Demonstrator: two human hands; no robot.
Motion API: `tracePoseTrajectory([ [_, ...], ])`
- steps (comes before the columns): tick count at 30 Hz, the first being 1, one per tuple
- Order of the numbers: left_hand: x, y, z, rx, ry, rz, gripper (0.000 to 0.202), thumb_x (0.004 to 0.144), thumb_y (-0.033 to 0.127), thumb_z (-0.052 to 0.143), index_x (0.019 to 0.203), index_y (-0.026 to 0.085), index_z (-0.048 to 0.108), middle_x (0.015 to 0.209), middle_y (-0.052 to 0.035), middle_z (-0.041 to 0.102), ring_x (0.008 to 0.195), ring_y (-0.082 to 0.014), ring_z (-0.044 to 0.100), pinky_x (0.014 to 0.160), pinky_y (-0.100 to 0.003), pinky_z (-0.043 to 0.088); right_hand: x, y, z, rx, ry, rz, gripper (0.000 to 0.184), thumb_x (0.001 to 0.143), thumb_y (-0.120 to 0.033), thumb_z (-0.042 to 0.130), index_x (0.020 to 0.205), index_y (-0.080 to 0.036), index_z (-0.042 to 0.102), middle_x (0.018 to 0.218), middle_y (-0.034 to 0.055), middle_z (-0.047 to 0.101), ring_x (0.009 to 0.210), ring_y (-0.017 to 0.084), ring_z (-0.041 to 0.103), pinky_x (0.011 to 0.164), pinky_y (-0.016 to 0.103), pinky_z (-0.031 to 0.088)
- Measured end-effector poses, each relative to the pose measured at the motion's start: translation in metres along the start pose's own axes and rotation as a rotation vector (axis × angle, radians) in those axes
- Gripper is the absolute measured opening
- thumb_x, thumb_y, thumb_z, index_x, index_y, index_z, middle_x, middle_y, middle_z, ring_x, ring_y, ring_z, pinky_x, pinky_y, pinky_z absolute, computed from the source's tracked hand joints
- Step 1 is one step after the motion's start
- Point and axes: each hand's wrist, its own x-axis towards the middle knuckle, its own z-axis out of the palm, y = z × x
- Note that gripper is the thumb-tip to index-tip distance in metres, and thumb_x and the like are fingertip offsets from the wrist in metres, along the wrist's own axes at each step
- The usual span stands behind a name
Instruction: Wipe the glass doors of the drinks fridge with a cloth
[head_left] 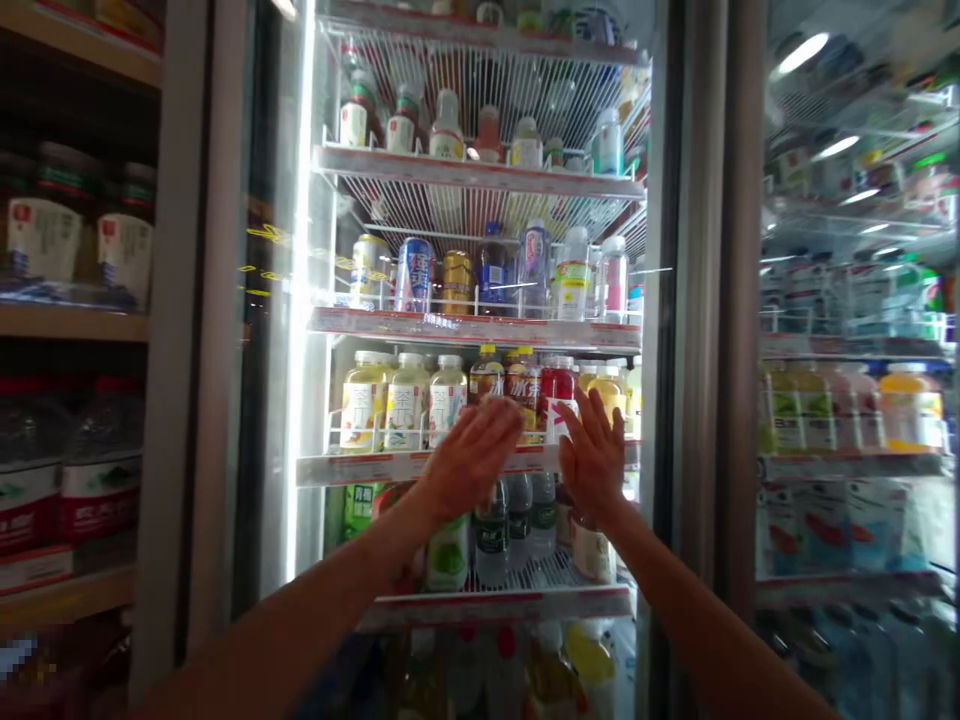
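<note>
Glass fridge door (480,270), glare-streaked, veils bottles (448,400).

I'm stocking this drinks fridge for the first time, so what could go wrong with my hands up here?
Your left hand and right hand are close to the plastic drink bottles. If the door is open (the glare hides this), a bump could tip them over the low wire rail. The shelf edge could also catch a wrist.
</note>
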Motion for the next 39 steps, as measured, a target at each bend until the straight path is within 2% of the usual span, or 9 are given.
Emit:
tracePoseTrajectory([
  [3,0.0,0.004,0.0,-0.025,-0.078,0.181,0.048,0.087,0.017,0.044,0.134,0.019,0.041,0.143,-0.0035,0.041,0.139,-0.0191,0.023,0.114,-0.038,0.022,0.0,0.0,0.0,0.001,-0.001,0.003,0.056,0.089,-0.018,0.04,0.142,-0.029,0.029,0.148,0.0037,0.035,0.139,0.023,0.026,0.112,0.049,0.02],
  [7,0.02,-0.017,-0.001,0.066,0.016,-0.234,0.045,0.09,0.02,0.041,0.135,0.018,0.041,0.143,-0.008,0.041,0.138,-0.0225,0.025,0.112,-0.042,0.026,0.0,0.0,-0.001,0.003,-0.003,0.005,0.056,0.089,-0.019,0.04,0.143,-0.03,0.027,0.149,0.0027,0.033,0.139,0.022,0.025,0.112,0.049,0.02],
  [9,0.024,-0.019,-0.001,0.06,0.029,-0.278,0.045,0.09,0.021,0.04,0.134,0.017,0.041,0.144,-0.009,0.039,0.139,-0.0227,0.022,0.111,-0.042,0.026,0.0,0.0,-0.001,0.006,-0.001,0.001,0.056,0.089,-0.019,0.04,0.143,-0.031,0.027,0.149,0.0025,0.033,0.139,0.022,0.025,0.112,0.048,0.02],
  [13,0.019,-0.008,0.001,-0.022,-0.068,0.127,0.043,0.087,0.02,0.044,0.131,0.019,0.045,0.142,-0.0043,0.043,0.14,-0.019,0.019,0.115,-0.038,0.019,0.0,0.0,-0.001,0.001,-0.001,0.004,0.053,0.089,-0.019,0.04,0.141,-0.028,0.032,0.147,0.0042,0.037,0.139,0.022,0.026,0.112,0.048,0.02],
  [15,0.022,-0.015,0.0,-0.02,-0.061,0.167,0.043,0.087,0.019,0.043,0.13,0.019,0.046,0.141,-0.0034,0.045,0.139,-0.0178,0.021,0.115,-0.037,0.018,0.0,0.0,-0.002,-0.002,-0.004,0.002,0.051,0.089,-0.019,0.04,0.139,-0.026,0.035,0.146,0.0054,0.038,0.139,0.022,0.026,0.112,0.048,0.02],
  [20,0.041,-0.038,0.0,0.068,0.072,-0.301,0.044,0.09,0.021,0.039,0.134,0.017,0.042,0.143,-0.0101,0.04,0.139,-0.0222,0.022,0.112,-0.042,0.024,0.0,0.0,-0.001,0.011,0.012,-0.005,0.051,0.089,-0.018,0.04,0.139,-0.026,0.035,0.147,0.0045,0.037,0.139,0.022,0.026,0.113,0.048,0.019],
  [27,0.016,0.003,0.003,-0.033,-0.102,0.287,0.04,0.089,0.02,0.042,0.128,0.02,0.049,0.141,-0.0013,0.045,0.135,-0.0194,0.031,0.112,-0.037,0.025,-0.001,0.001,0.0,0.01,0.007,-0.007,0.052,0.089,-0.018,0.04,0.14,-0.026,0.034,0.148,0.0044,0.036,0.139,0.022,0.025,0.113,0.048,0.017],
  [33,0.033,-0.032,-0.003,0.049,0.041,-0.232,0.044,0.09,0.02,0.04,0.134,0.017,0.042,0.144,-0.0093,0.039,0.138,-0.0233,0.025,0.11,-0.043,0.028,-0.001,0.001,-0.001,0.02,0.01,-0.01,0.052,0.089,-0.018,0.039,0.14,-0.027,0.033,0.148,0.004,0.036,0.139,0.022,0.025,0.113,0.048,0.018],
  [39,0.013,-0.003,-0.001,-0.039,-0.123,0.278,0.043,0.087,0.021,0.044,0.13,0.02,0.046,0.142,-0.0019,0.043,0.137,-0.0195,0.027,0.113,-0.037,0.025,-0.002,0.001,0.0,0.012,0.008,-0.009,0.053,0.089,-0.019,0.04,0.141,-0.027,0.032,0.148,0.0039,0.034,0.139,0.022,0.025,0.113,0.048,0.017],
])
